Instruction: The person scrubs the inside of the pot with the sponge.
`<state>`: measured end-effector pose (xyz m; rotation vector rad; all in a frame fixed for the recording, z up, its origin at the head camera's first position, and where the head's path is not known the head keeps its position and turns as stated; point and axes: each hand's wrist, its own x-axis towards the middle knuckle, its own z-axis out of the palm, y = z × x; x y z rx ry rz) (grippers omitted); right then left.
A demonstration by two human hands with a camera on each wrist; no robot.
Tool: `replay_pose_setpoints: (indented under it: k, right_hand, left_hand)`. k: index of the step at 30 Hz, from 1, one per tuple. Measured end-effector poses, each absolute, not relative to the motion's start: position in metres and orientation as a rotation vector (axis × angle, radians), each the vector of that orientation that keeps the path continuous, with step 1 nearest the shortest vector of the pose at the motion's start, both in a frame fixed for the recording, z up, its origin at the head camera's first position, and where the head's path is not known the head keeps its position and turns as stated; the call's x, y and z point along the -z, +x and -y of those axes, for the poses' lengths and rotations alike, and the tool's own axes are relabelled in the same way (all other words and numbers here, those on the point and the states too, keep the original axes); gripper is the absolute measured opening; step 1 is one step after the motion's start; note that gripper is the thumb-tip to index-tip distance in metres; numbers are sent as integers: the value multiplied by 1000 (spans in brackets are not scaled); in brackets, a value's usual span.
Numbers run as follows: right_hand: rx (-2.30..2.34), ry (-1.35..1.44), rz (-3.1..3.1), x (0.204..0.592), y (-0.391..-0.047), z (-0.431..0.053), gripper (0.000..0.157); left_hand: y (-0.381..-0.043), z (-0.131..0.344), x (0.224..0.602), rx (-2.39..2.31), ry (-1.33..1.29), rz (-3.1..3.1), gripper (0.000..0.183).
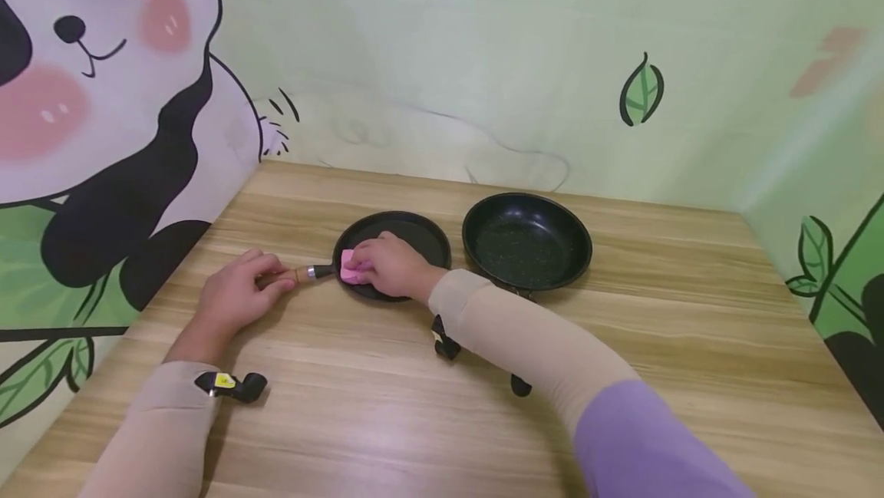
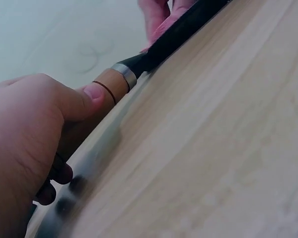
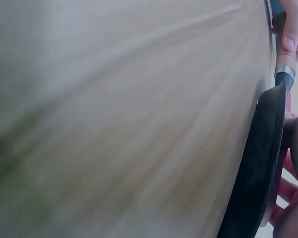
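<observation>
A shallow black frying pan [image 1: 407,231] lies on the wooden table, its wooden handle [image 1: 286,278] pointing left. My left hand [image 1: 238,291] grips that handle, the thumb along its top in the left wrist view. Over the pan's left side, my right hand [image 1: 390,264] holds a pink sponge [image 1: 348,268] against the inside near the handle. From the right wrist view, the pan's outer wall [image 3: 253,173] shows, with fingers of the right hand [image 3: 288,193] above the rim; the sponge is mostly hidden there.
A deeper black frying pan [image 1: 528,241] stands just right of the shallow one. Its handle points toward me under the right forearm, with the dark tip [image 1: 521,385] showing. A green wall [image 1: 449,61] painted with a panda borders the table [image 1: 359,406] at the back and sides.
</observation>
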<state>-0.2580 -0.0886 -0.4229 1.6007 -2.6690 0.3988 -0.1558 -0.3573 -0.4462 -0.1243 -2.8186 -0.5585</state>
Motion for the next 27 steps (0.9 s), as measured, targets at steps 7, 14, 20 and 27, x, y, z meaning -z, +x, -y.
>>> replay_pose_setpoints:
  k: [7,14,20,27]
  right_hand:
    - [-340,1789,2664,411,-255,69,27]
    - [-340,1781,2615,413,-254,71,26]
    - [-350,1659,2579,422,-260,90,21]
    - [-330,1547,2655,424,-277,105,16]
  left_hand:
    - [-153,367,439,549,-109,2831,23]
    - [-153,369,440,571,-145,2809,20]
    - [-156,361,447,588,-200,2781,19]
    - [-156,356,446,581,-173,2790,19]
